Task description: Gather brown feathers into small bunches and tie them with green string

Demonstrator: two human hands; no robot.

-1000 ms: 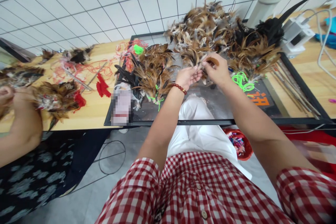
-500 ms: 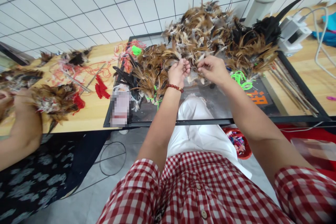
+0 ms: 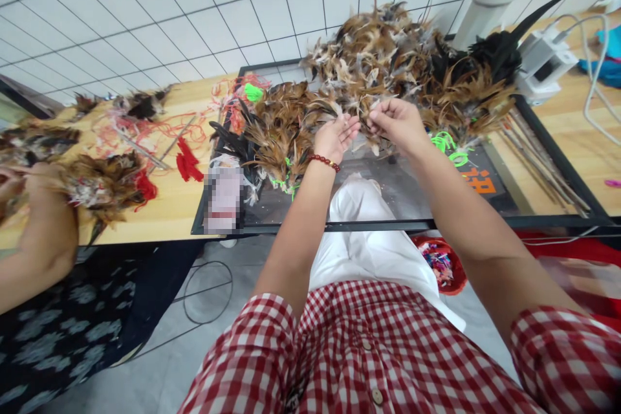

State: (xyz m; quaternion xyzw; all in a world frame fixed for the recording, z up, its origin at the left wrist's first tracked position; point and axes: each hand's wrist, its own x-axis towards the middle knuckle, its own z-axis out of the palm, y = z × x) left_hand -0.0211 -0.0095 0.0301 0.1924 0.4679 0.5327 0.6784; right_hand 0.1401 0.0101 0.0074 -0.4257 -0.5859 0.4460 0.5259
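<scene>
My left hand (image 3: 336, 137), with a red bead bracelet (image 3: 324, 161) at its wrist, is turned palm up with its fingers stretched out. Brown feathers lie right behind its thumb; whether any touch it I cannot tell. Close on the right, the thumb and forefinger of my right hand (image 3: 395, 121) are pinched together on what looks like a small feather. Both hands are at the front of a large heap of brown and pale feathers (image 3: 373, 58). Left of them lies a bunch of brown feathers (image 3: 284, 126) with green string (image 3: 291, 184) at its near end.
A black-framed board (image 3: 388, 197) lies under the feathers, thin sticks (image 3: 548, 165) on its right. Behind stand a pale bottle (image 3: 490, 3) and a white charger (image 3: 546, 61). On the left, another person's arm (image 3: 48, 226) reaches to a feather bundle (image 3: 104, 184) beside red strips (image 3: 188, 160).
The fingers of my left hand have uncurled and spread out. My right hand has shifted slightly up, still pinching, beside the left.
</scene>
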